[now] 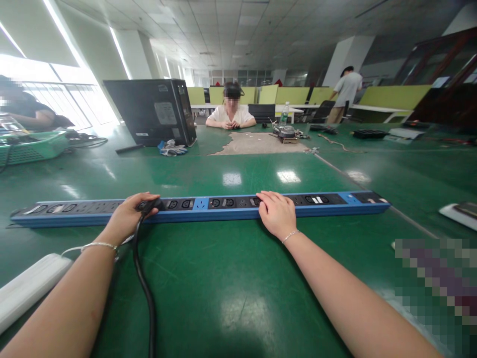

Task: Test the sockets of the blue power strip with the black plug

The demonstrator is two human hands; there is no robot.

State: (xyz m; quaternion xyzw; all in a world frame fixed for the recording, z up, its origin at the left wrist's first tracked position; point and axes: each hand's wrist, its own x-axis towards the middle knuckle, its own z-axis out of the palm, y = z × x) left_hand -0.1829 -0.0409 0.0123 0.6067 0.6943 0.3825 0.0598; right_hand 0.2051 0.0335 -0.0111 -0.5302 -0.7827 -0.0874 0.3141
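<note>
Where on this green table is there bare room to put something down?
Two free patches: the tabletop between the black cable and the right forearm, and the band between the blue power strip and the gloves. It's crowded at the left edge, around the green basket and loose cables.

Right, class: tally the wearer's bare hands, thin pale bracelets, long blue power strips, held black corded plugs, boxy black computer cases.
Bare hands (left hand, right hand): 2
Thin pale bracelets: 2
Blue power strip: 1
Held black corded plug: 1
Black computer case: 1
Total: 7
</note>
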